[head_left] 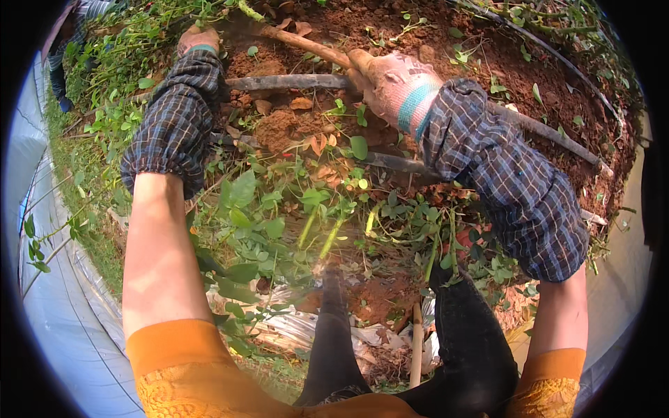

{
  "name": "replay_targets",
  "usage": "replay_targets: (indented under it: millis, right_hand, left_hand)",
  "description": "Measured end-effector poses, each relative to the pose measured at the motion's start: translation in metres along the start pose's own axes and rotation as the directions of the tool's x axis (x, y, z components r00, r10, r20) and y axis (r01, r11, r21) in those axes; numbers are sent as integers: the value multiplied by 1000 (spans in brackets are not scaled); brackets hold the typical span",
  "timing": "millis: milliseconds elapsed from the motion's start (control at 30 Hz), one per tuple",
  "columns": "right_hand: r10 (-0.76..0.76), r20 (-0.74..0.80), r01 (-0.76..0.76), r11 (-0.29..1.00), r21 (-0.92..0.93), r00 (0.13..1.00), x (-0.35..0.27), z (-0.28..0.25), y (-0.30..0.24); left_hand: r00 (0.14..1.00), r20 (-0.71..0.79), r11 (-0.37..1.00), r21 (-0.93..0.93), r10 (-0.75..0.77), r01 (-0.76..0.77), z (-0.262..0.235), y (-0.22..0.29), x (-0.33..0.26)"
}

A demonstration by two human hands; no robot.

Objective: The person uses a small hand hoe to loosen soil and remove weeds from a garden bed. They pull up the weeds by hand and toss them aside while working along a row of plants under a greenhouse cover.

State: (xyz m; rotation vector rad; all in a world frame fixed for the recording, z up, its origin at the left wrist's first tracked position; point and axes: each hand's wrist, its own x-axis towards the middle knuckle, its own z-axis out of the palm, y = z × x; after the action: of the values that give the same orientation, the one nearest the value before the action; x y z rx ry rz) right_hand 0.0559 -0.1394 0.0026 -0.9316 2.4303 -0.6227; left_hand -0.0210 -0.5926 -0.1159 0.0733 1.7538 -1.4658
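- We have a long, round, brown wooden handle [306, 47] at top centre, slanting over the soil, its near end in our right hand; its far end runs up-left among leaves & dirt, too blurred for us to tell what's on it.
- Our right hand [397, 83], in a dirt-stained pinkish knit glove w/ teal cuff band, is wrapped tight round that handle.
- Our left hand [198, 40], gloved likewise, is up-left at the edge of the greenery; fingers mostly hidden, so we can't tell if they're spread or pinching smth.
- Under the handle we see loose red-brown soil [334, 35] w/ clods & dry leaves.
- A dark grey hose [293, 81] crosses just below the handle; a 2nd dark hose [397, 164] lies nearer us.
- Closer in: green leafy plants [240, 198], betw. our forearms.
- We wear dark plaid sleeve covers [174, 115] & black trousers [470, 334]; a pale wooden pole [417, 341] stands betw. the legs, nr crumpled whitish plastic [293, 329].
- Far L: bluish-white sheeting [52, 292]; top L corner, another person in dark clothes [57, 80], partly cut off.
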Motion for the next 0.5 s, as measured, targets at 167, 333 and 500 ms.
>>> replay_targets:
  millis: [167, 333, 500]
  right_hand:
    - [-283, -85, 242, 916, -320, 955, -74, -56, 59]
    - [-348, -70, 294, 869, -399, 935, -164, -152, 128]
    - [-195, 131, 234, 857, -459, 972, -244, -186, 169]
  left_hand:
    - [962, -252, 239, -932, 109, -271, -8, -10, -102]
    - [811, -577, 186, -810, -95, -555, -55, -22, -210]
    - [533, -729, 220, -488, 429, -845, -121, -17, -293]
